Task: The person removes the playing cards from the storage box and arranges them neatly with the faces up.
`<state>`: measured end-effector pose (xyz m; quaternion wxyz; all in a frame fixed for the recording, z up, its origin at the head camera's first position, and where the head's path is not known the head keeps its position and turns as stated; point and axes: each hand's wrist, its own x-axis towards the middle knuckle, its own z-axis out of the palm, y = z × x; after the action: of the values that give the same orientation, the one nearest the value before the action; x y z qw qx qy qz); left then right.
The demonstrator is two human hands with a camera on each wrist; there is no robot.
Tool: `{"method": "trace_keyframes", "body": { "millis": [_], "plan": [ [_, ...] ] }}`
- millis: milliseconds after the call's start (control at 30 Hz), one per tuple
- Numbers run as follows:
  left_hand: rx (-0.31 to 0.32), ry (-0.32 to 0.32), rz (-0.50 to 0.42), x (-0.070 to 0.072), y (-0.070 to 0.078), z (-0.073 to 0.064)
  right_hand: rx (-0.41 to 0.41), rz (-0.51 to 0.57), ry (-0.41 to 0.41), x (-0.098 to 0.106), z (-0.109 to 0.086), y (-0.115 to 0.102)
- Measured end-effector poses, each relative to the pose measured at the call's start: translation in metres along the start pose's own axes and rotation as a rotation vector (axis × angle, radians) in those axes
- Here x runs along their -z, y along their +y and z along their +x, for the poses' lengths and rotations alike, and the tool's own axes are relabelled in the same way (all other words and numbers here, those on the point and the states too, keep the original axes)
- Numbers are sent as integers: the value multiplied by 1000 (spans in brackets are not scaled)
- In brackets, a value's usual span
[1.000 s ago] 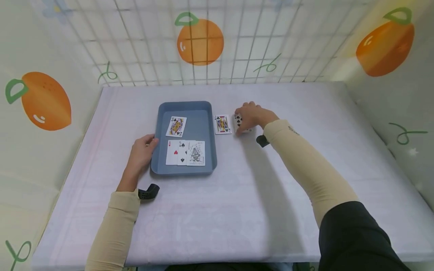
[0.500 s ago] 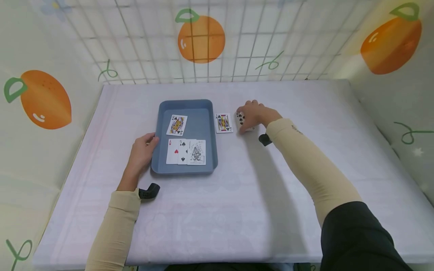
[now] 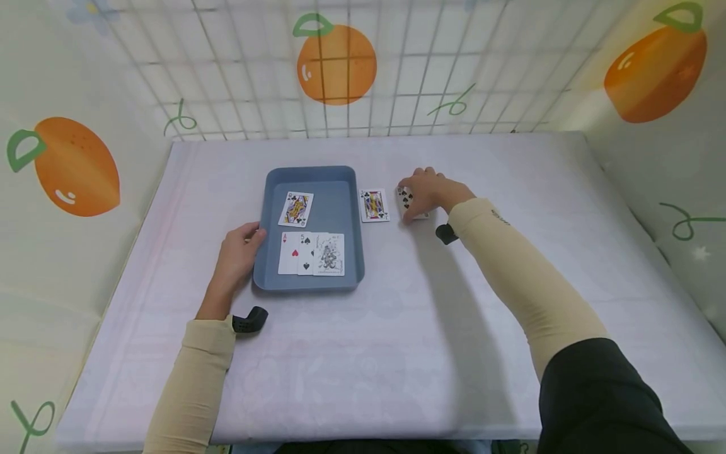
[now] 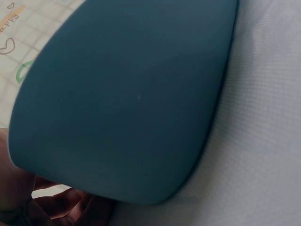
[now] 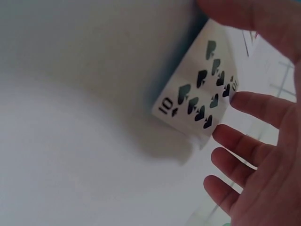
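Note:
My left hand (image 3: 239,252) grips the left rim of a blue-grey tray (image 3: 259,195); in the left wrist view its curled fingers (image 4: 63,205) show at the tray's edge. Lying in the tray are a face card (image 3: 295,209), an ace of hearts (image 3: 287,261), a five of spades (image 3: 305,261) and a joker (image 3: 329,255), the last three overlapping in a row. Right of the tray, my right hand (image 3: 432,191) holds a ten of spades (image 5: 200,89) between thumb and fingertips, partly covering it in the head view. Whether more cards lie beneath it, I cannot tell.
Another face card (image 3: 374,205) lies between the tray and my right hand. A white cloth covers the table (image 3: 363,353). Behind it rises a wire grid (image 3: 397,75) under a sheet printed with oranges. Each wrist carries a black camera mount (image 3: 251,320).
My right hand has shifted slightly to the right, with the ten of spades moving along under it. The left hand keeps its grip on the tray.

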<state>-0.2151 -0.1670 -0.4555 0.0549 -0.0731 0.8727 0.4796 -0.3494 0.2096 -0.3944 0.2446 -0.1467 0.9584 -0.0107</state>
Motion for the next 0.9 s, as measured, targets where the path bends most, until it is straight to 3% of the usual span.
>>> {"method": "trace_keyframes", "body": {
  "millis": [633, 900],
  "plan": [
    [-19, 6, -5, 1, 2, 0, -50, -23, 3, 5, -10, 3],
    [-3, 3, 15, 0, 2, 0, -35, -22, 13, 11, -19, 0]
  ]
}}
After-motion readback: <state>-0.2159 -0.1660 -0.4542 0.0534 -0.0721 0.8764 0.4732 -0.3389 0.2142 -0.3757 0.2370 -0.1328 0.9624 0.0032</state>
